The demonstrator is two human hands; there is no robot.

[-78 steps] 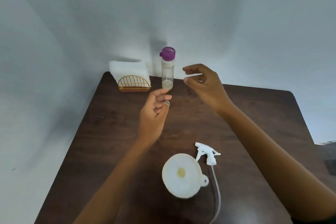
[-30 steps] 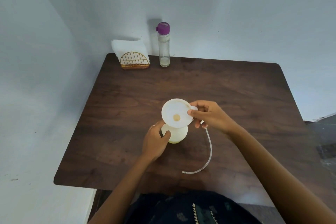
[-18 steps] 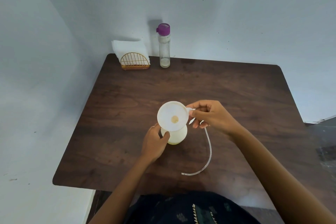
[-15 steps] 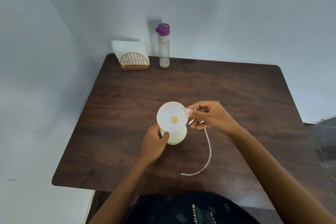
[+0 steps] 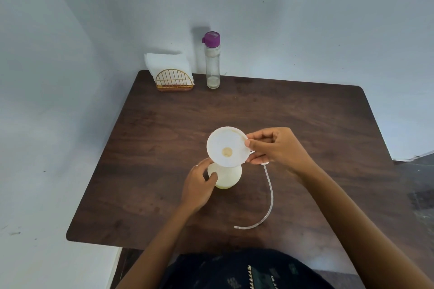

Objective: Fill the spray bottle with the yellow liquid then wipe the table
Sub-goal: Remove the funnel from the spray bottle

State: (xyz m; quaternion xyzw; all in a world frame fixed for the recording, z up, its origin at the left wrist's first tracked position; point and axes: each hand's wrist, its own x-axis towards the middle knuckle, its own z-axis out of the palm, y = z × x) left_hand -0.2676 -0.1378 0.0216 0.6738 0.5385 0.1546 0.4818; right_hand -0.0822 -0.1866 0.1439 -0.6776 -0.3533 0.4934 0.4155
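Observation:
A pale spray bottle body (image 5: 229,177) with yellowish liquid stands near the middle of the dark wooden table (image 5: 164,138). My left hand (image 5: 198,185) grips its left side. A white funnel (image 5: 226,146) sits tilted above the bottle's mouth, and my right hand (image 5: 274,146) pinches its rim tab. The spray head is mostly hidden under my right hand; its clear dip tube (image 5: 267,197) curves across the table toward me.
A clear bottle with a purple cap (image 5: 212,61), holding a little liquid at the bottom, stands at the table's back edge. Beside it on the left is a gold wire holder of white napkins (image 5: 170,75). Walls close off the left and back.
Since 2.6 s ago my hands came from the purple-capped bottle to the spray bottle and funnel. Over the last second the funnel has risen and tilted above the bottle.

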